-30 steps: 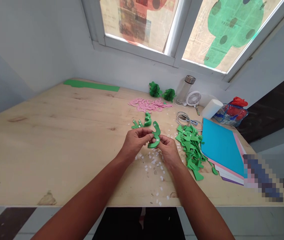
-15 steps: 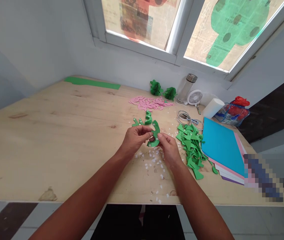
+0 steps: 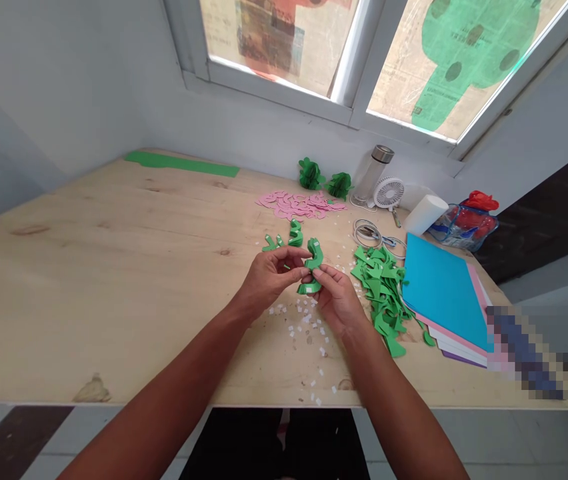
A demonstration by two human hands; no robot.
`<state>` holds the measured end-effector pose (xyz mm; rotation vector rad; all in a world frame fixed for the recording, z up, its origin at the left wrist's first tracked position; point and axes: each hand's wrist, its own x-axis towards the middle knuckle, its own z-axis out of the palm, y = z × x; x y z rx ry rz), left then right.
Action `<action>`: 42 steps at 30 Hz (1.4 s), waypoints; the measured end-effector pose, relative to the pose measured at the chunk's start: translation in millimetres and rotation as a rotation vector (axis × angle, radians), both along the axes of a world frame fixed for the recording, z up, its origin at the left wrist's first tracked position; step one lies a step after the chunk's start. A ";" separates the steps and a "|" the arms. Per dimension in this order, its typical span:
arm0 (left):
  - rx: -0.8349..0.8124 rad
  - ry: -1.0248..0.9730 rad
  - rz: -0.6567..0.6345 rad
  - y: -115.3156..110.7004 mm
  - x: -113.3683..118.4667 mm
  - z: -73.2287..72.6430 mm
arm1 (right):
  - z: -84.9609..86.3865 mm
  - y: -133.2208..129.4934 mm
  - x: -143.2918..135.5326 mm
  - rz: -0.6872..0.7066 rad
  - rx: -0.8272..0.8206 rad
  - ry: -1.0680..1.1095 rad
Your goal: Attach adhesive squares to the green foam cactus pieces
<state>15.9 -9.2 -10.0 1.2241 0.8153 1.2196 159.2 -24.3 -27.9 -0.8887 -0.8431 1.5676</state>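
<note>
The right hand (image 3: 337,293) is grasping a green curved paper piece (image 3: 315,253), its thumb pressing on the near face. The left hand (image 3: 269,273) is bringing thumb and forefinger to the piece's left edge; whether they are pinching it or only touching, cannot tell. The piece is sitting between both hands, above the worktop (image 3: 139,287), near its middle. White paper bits (image 3: 309,319) are lying scattered below. Just beyond the hands, a similar green stack (image 3: 295,232) is standing beside branching green pieces (image 3: 271,244); farther back, pink cut-outs (image 3: 299,205) are lying heaped. Right of the right hand, green scraps (image 3: 384,280) are spreading alongside a blue sheet (image 3: 441,283), with scissors (image 3: 369,235) resting just behind the scraps.
</note>
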 end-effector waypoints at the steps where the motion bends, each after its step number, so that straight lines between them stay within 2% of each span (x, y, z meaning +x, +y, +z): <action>1: 0.019 -0.003 -0.007 0.1 -0.3 -0.3 | 0.4 -0.3 0.0 0.013 -0.002 0.015; 8: 0.106 -0.005 -0.028 2.0 -1.0 -3.5 | 1.1 -1.2 1.1 0.047 -0.017 0.104; 17: 0.222 0.112 0.028 5.1 -2.6 -8.5 | 4.3 -1.8 0.4 0.051 -0.038 0.133; 42: 0.325 0.225 0.097 4.2 -2.0 -8.0 | 2.6 -1.6 1.2 0.041 -0.030 0.137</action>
